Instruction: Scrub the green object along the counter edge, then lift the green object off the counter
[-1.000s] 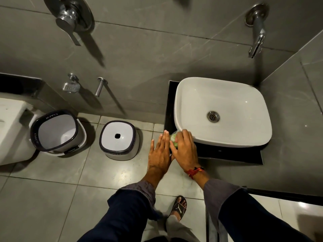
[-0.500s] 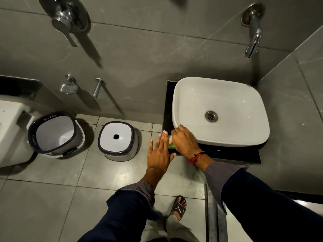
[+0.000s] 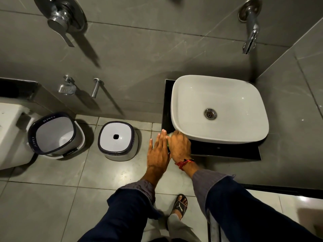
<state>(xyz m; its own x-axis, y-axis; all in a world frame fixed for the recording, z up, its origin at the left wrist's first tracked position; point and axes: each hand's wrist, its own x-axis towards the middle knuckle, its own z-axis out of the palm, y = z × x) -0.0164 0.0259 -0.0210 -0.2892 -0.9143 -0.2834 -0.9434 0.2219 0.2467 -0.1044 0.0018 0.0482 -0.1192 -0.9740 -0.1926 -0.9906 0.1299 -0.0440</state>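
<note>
Since a second ago the right hand (image 3: 180, 145) has slid further under the near-left corner of the white rounded ceramic basin (image 3: 220, 109), its fingers curled over a small pale-green scrub pad (image 3: 168, 140) on the black stone table (image 3: 227, 150). The left hand (image 3: 158, 151) hovers just beside it, fingers straight and together. The pad, mostly hidden, looks soft, light and squashy, best pinched by its edges.
</note>
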